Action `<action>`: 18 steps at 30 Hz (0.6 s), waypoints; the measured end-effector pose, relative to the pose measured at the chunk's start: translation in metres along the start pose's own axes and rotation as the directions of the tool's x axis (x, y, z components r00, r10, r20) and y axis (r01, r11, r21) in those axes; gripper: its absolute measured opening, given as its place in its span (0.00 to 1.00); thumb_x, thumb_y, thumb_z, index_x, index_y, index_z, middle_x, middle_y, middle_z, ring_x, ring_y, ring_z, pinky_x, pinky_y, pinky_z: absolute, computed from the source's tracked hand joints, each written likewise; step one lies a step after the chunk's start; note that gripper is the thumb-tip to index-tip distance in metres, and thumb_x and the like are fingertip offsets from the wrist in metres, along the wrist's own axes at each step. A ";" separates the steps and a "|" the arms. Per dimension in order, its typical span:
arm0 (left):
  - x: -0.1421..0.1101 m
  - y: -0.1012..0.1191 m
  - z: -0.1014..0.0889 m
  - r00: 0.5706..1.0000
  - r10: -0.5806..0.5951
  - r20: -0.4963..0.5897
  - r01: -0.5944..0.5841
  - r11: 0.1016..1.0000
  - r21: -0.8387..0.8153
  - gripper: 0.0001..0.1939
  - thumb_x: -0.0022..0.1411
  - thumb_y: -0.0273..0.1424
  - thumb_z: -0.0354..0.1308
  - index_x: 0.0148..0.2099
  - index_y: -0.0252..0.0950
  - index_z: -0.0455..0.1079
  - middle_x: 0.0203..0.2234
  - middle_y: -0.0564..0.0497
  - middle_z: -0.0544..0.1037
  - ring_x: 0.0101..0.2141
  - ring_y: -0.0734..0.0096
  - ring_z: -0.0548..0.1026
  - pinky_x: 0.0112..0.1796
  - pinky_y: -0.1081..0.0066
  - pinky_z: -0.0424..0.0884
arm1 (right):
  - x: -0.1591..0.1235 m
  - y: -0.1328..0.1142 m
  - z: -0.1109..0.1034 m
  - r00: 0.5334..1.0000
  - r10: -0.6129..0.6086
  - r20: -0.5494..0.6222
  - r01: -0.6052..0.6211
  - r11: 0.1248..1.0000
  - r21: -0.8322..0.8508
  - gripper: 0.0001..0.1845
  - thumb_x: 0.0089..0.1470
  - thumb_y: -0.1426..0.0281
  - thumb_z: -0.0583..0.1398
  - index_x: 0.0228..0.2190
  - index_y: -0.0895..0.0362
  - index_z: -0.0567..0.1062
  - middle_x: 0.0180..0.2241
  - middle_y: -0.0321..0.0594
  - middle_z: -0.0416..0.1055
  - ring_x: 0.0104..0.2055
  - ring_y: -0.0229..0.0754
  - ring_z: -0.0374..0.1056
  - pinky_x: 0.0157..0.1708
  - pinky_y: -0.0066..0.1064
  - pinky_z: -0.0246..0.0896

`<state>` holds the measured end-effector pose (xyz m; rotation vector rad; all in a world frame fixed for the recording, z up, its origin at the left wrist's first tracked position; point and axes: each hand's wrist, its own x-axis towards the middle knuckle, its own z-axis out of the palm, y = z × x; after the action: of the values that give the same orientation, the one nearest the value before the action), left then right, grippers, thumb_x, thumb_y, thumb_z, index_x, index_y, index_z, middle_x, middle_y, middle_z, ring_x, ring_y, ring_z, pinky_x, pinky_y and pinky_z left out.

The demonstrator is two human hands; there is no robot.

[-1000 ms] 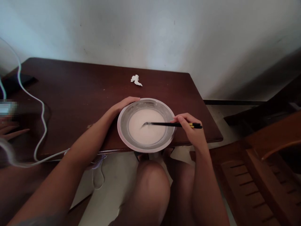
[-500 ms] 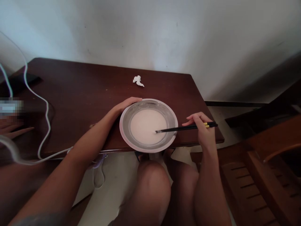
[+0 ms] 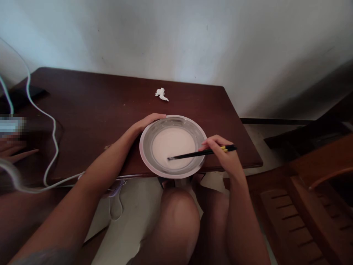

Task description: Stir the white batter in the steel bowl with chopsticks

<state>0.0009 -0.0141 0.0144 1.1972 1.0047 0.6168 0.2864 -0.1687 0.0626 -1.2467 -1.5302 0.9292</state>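
- Dark brown table [image 3: 91, 99] stands against a pale wall [image 3: 154, 36], ahead of both hands.
- Left hand [image 3: 147, 120] lies against the far-left rim of a metal bowl [image 3: 146, 147]; its underside is hidden, so whether it grips cannot be told.
- Bowl sits between the two hands and contains whitish liquid [image 3: 173, 141].
- Right hand [image 3: 220, 148] pinches black chopsticks [image 3: 190, 155] with yellow bands, their tips at the liquid, left of that hand.
- Crumpled white tissue [image 3: 161, 94] lies beyond the left hand, slightly to its right.
- White cable [image 3: 56, 140] and another person's hand [image 3: 16, 151], partly blurred, appear left of the left hand.
- Wooden chair [image 3: 298, 206] stands right of the right hand.
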 end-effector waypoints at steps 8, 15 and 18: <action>-0.001 0.001 0.001 1.000 0.011 -0.007 -0.011 1.000 0.005 0.12 0.61 0.39 0.61 0.33 0.36 0.79 0.30 0.52 0.83 0.34 0.66 0.77 0.40 0.70 0.74 | 0.001 0.004 -0.008 0.957 -0.021 -0.289 0.014 1.000 -0.023 0.15 0.64 0.61 0.59 0.28 0.53 0.78 0.21 0.34 0.78 0.28 0.42 0.78 0.35 0.35 0.71; -0.003 0.004 0.003 0.999 -0.026 -0.026 0.026 1.000 -0.012 0.12 0.58 0.40 0.62 0.32 0.36 0.78 0.28 0.51 0.82 0.34 0.63 0.78 0.40 0.68 0.75 | 0.004 0.000 0.004 0.998 -0.028 0.049 0.029 0.999 -0.016 0.08 0.60 0.63 0.64 0.34 0.52 0.82 0.35 0.38 0.84 0.42 0.43 0.80 0.43 0.35 0.71; -0.002 0.003 0.003 0.999 -0.017 -0.030 0.016 1.000 -0.018 0.13 0.57 0.41 0.64 0.31 0.36 0.78 0.28 0.52 0.82 0.32 0.64 0.77 0.39 0.68 0.75 | 0.004 0.002 -0.002 0.982 -0.015 -0.189 0.007 0.999 -0.043 0.12 0.61 0.60 0.62 0.31 0.53 0.80 0.30 0.38 0.82 0.35 0.43 0.79 0.33 0.32 0.70</action>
<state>0.0026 -0.0167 0.0180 1.1665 1.0314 0.6309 0.2884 -0.1644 0.0619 -1.3163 -1.4106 0.7517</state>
